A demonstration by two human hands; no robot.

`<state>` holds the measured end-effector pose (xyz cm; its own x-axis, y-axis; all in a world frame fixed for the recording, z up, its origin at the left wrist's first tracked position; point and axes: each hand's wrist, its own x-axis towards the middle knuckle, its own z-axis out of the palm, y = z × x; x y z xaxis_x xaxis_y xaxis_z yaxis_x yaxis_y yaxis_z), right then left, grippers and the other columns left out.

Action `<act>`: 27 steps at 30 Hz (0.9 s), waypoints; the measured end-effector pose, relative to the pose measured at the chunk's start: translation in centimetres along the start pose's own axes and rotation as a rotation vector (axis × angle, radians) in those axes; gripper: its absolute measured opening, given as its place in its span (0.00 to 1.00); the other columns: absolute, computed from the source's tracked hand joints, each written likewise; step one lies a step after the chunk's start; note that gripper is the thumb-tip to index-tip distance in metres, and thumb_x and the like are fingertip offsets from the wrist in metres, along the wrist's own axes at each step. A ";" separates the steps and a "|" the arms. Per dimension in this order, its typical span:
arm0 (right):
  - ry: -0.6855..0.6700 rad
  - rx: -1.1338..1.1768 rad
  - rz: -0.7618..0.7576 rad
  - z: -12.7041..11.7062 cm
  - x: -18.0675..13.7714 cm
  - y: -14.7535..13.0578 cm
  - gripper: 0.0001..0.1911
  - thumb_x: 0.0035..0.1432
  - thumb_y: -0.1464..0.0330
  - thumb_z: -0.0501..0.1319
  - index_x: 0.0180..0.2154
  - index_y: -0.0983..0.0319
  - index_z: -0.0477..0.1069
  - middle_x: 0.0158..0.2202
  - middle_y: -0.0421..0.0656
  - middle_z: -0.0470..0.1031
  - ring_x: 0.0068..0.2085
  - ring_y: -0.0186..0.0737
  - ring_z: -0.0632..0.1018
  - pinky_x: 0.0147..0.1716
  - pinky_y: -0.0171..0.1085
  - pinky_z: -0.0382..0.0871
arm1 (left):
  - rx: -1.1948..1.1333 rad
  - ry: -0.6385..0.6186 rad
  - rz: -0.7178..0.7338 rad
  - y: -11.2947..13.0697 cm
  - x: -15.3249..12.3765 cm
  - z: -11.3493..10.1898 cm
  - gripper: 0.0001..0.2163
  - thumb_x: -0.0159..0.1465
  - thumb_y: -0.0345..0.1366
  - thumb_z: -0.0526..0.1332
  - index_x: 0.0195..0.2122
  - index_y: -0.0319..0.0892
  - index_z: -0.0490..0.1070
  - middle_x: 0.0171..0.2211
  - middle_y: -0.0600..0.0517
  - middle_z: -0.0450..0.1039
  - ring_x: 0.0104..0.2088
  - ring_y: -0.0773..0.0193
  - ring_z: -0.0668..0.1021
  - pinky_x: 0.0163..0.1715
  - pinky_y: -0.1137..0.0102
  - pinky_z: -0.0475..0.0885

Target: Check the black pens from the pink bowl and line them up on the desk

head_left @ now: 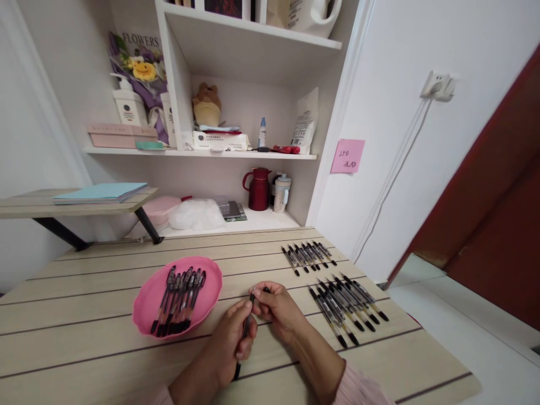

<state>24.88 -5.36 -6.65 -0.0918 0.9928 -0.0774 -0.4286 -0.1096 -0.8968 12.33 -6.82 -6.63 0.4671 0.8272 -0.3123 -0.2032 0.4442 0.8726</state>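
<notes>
My left hand (pixel 237 336) is closed around a black pen (pixel 247 325), held at a slant with its tip end up and its dark lower end near the tabletop. My right hand (pixel 276 308) meets it at the upper end, thumb and fingers pinched on a small black piece, which looks like a pen cap (pixel 266 289); most of that piece is hidden by the fingers. To the left, a pink oval dish (pixel 210 275) holds several capped pens (pixel 179 298). On the right lie a near group of pens (pixel 348 304) and a farther group of pens (pixel 307 256), thin tips pointing away.
The striped wooden table (pixel 105 371) meets a white shelf unit (pixel 253 154) at the back. A small raised stand (pixel 80 209) with blue-covered papers (pixel 101 192) is at the back left. A red jug (pixel 259 190) and a light cup (pixel 282 193) stand behind the table.
</notes>
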 end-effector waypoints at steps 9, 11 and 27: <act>-0.017 0.048 0.003 0.4 -0.3 -0.1 0.16 0.39 0.61 0.68 0.23 0.65 0.67 0.11 0.35 0.63 0.13 0.23 0.58 0.14 0.27 0.40 | 0.048 -0.024 0.041 0.0 -0.1 0.2 0.12 0.57 0.47 0.54 0.30 0.43 0.60 0.17 0.61 0.62 0.09 0.80 0.52 0.09 0.80 0.42; -0.030 0.111 -0.009 0.2 -0.2 -0.1 0.15 0.40 0.61 0.67 0.27 0.66 0.69 0.11 0.34 0.62 0.14 0.24 0.59 0.13 0.28 0.42 | 0.053 -0.030 0.028 0.0 -0.2 0.2 0.12 0.57 0.47 0.54 0.30 0.43 0.60 0.17 0.61 0.62 0.09 0.80 0.52 0.09 0.80 0.42; 0.406 -0.553 -0.132 -1.4 1.6 0.6 0.11 0.51 0.60 0.52 0.28 0.62 0.64 0.22 0.38 0.66 0.21 0.30 0.64 0.21 0.31 0.55 | 0.009 0.032 0.004 -0.2 -0.1 0.3 0.13 0.58 0.48 0.51 0.29 0.42 0.60 0.16 0.60 0.61 0.09 0.80 0.52 0.10 0.80 0.41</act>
<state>25.72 -3.80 -7.87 0.3189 0.9477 -0.0124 0.1174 -0.0525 -0.9917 12.58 -7.04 -6.68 0.4385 0.8398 -0.3202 -0.1973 0.4375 0.8773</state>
